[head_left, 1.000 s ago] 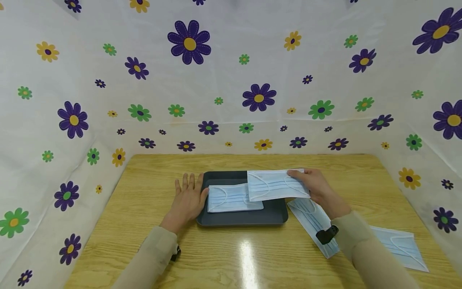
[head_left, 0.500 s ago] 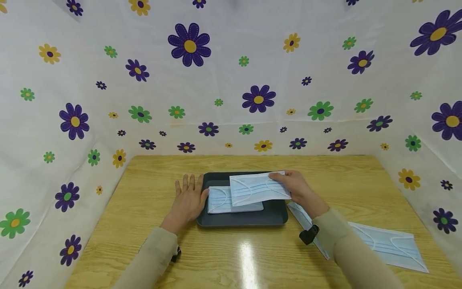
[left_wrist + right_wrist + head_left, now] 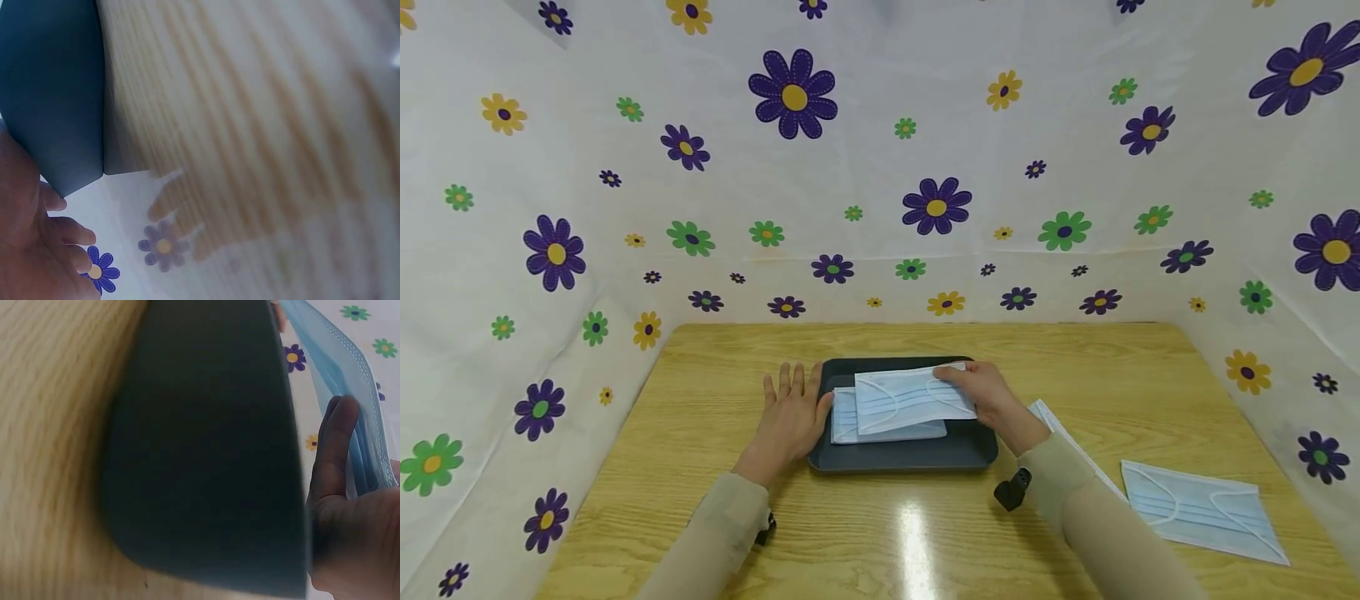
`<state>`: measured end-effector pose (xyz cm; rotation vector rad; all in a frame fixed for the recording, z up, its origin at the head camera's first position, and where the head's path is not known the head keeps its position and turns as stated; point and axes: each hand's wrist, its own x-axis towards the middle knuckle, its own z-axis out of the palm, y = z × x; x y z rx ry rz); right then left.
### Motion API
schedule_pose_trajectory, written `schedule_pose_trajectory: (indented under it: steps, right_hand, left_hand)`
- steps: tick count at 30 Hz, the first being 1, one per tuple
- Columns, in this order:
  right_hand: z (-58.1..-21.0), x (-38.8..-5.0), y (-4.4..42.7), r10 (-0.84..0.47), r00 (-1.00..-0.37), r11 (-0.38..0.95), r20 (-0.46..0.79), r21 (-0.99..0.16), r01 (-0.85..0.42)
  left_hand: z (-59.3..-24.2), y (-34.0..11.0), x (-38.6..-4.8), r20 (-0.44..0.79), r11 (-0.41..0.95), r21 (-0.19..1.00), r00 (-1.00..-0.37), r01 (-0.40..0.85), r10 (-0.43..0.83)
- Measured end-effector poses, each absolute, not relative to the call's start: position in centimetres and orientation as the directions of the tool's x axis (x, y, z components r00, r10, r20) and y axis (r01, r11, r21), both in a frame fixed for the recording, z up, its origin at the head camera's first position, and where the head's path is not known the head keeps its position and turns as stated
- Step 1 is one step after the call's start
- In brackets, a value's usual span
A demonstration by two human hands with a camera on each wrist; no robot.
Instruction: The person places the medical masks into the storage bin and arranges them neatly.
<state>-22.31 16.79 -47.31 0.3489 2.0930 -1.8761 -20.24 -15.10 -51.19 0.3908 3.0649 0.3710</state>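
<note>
A light-blue face mask (image 3: 910, 398) is pinched at its right end by my right hand (image 3: 988, 398), above the dark grey tray (image 3: 902, 458). Beneath it, another mask (image 3: 844, 417) lies in the tray, partly covered; its edge looks thick enough for a stack, though I cannot tell how many. In the right wrist view, fingers (image 3: 337, 434) lie along the underside of the held mask (image 3: 369, 419). My left hand (image 3: 790, 425) rests with straight fingers at the tray's left end, its thumb at the rim. The left wrist view shows that hand (image 3: 44, 237) beside the tray's wall (image 3: 56, 94).
On the wooden table (image 3: 715, 508), right of the tray, one mask (image 3: 1206, 512) lies flat. Another mask (image 3: 1060, 429) is mostly hidden under my right forearm. A flowered cloth (image 3: 865, 150) stands around the table's back and sides.
My right hand has carried the held mask leftward and slightly down, over the mask in the tray. The right forearm now covers more of the nearer loose mask. My left hand has stayed put.
</note>
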Motion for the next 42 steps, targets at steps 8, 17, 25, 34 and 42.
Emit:
schedule_pose_trajectory:
  steps: [8,17,25,34,42]
  right_hand:
    - [-48.1,-22.5,15.0,-0.027,-0.929,0.093,-0.369,-0.926,0.365]
    - [-48.5,-22.8,13.8,-0.019,-0.924,0.112,-0.381,-0.92,0.377]
    - [-48.8,-22.9,13.1,0.006,-0.923,0.145,-0.384,-0.913,0.381]
    - [-48.9,-22.8,12.7,0.013,-0.921,0.168,-0.39,-0.907,0.387]
    - [-49.0,-22.7,12.6,0.029,-0.921,0.208,-0.388,-0.899,0.385]
  left_hand:
    - [-51.3,-15.1,-20.4,-0.016,0.941,0.238,-0.968,0.241,0.252]
    - [-51.4,-15.2,-20.4,-0.015,0.94,0.238,-0.967,0.244,0.255]
    - [-51.2,-15.2,-20.4,-0.031,0.939,0.244,-0.966,0.241,0.256]
    - [-51.0,-15.1,-20.3,-0.045,0.942,0.235,-0.966,0.238,0.256]
    - [-51.1,-15.1,-20.4,-0.041,0.942,0.234,-0.966,0.238,0.255]
